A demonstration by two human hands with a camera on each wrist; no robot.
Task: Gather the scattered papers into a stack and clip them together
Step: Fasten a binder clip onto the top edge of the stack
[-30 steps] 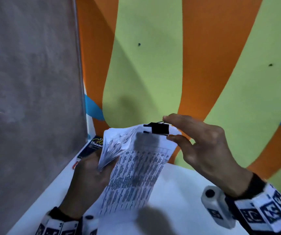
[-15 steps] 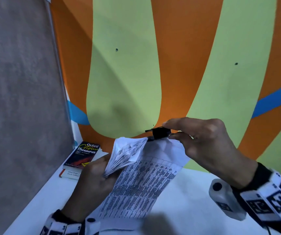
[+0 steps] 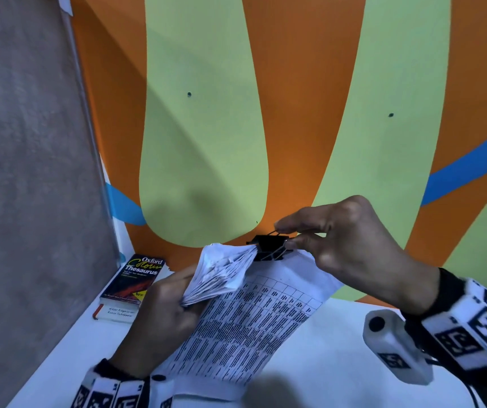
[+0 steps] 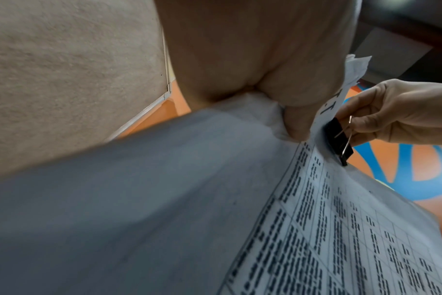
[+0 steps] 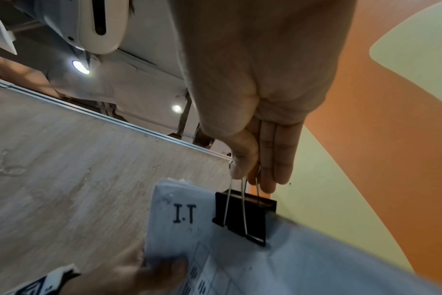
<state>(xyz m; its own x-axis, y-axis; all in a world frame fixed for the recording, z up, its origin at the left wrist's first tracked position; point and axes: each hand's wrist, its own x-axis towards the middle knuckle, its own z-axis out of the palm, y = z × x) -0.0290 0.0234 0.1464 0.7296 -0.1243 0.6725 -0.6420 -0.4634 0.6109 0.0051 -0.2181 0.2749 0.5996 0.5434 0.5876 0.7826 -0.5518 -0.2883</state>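
Fingers (image 5: 270,163) pinch binder clip (image 5: 245,215) on papers' (image 3: 245,328) top edge.

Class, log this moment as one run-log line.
left hand: holds printed white paper stack | right hand: pinches wire handles of black metal binder clip | clip: on stack's top edge

Printed paper stack (image 3: 245,325) held upright; black binder clip (image 3: 270,247) on top edge.

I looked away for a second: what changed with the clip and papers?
The camera tipped down, showing more of the book. The clip now sits over the top edge of the papers. Unchanged: the right hand pinches its wire handles, and the left hand grips the papers.
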